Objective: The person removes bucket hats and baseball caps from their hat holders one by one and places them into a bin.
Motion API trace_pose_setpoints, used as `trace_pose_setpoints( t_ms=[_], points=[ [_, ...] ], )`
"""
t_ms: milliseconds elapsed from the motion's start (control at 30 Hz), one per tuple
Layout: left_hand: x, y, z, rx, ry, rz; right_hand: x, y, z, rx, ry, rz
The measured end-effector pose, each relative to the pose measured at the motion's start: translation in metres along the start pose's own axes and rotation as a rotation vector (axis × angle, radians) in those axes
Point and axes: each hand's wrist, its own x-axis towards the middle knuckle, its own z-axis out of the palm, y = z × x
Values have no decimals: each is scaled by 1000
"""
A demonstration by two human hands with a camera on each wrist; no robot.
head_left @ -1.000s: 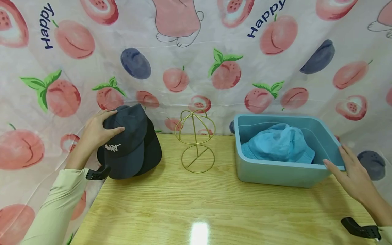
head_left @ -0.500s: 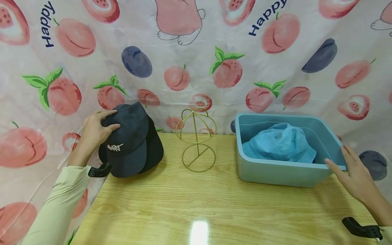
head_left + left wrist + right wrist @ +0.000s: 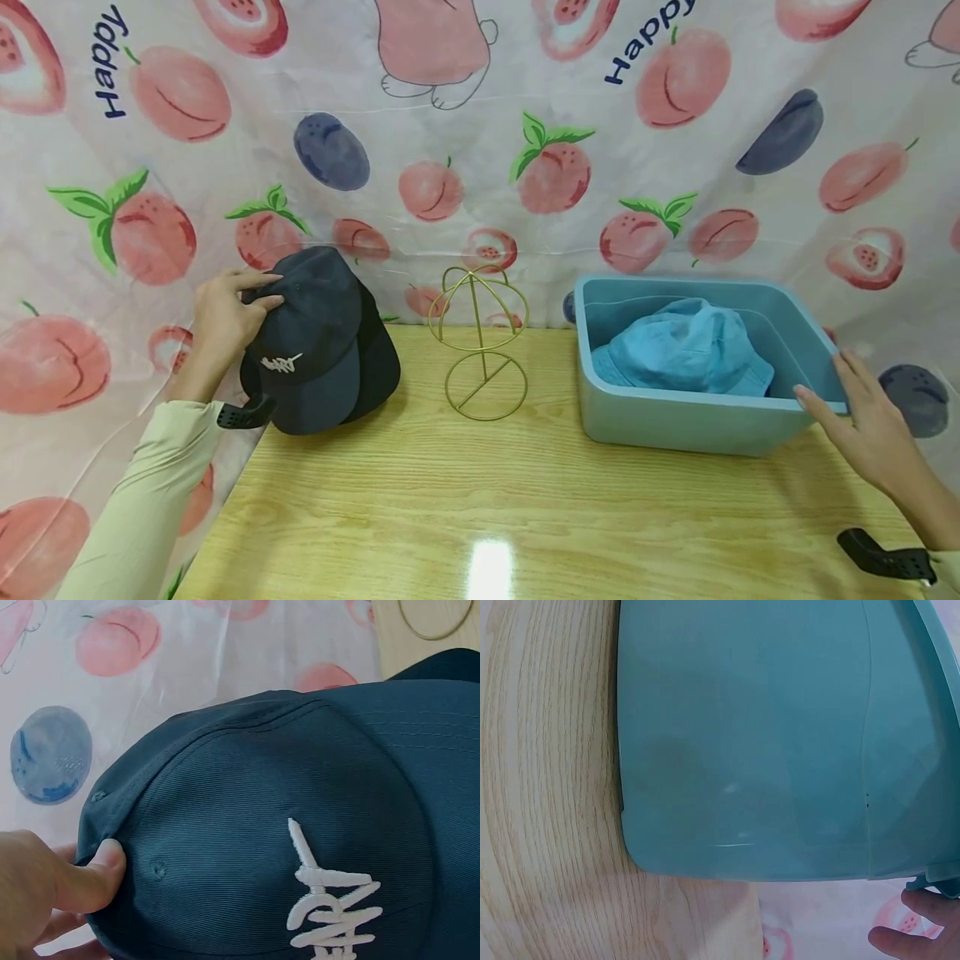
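A dark navy cap (image 3: 315, 308) with white lettering stands at the table's left, over a black cap (image 3: 378, 354). My left hand (image 3: 225, 321) pinches the navy cap's crown at its left side; in the left wrist view the thumb (image 3: 105, 870) presses on the cap fabric (image 3: 225, 847). A light blue bucket hat (image 3: 686, 350) lies inside the blue bin (image 3: 675, 421) on the right. My right hand (image 3: 873, 425) rests at the bin's right rim, fingers loosely extended. In the right wrist view, fingertips (image 3: 922, 904) touch beneath the rim by the bin wall (image 3: 780, 750).
Between the caps and the bin stands a gold wire hat stand (image 3: 480, 354) with a round base. Behind the wooden table (image 3: 450, 500) hangs a fruit-patterned cloth (image 3: 465, 167), which also shows along the table's left edge.
My left hand has shifted slightly left at the navy cap's crown, its thumb now nearer the crown's edge. The right hand, bin and stand have hardly changed.
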Motion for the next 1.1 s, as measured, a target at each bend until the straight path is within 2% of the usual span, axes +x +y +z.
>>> trace_pose_setpoints(
  t_ms=[200,433,700,933,1100],
  points=[
    [4,-1,-3,-14,18,7,0,0,0,3,2,-2],
    [10,3,-9,-28,66,-48,2,-1,-1,2,-3,1],
    [18,19,-19,-22,146,-71,2,0,-1,2,-2,-7],
    [19,35,-27,-11,159,-113,4,2,-1,6,2,-12],
    [20,45,-32,-17,185,-94,5,1,-2,8,1,-13]
  ],
)
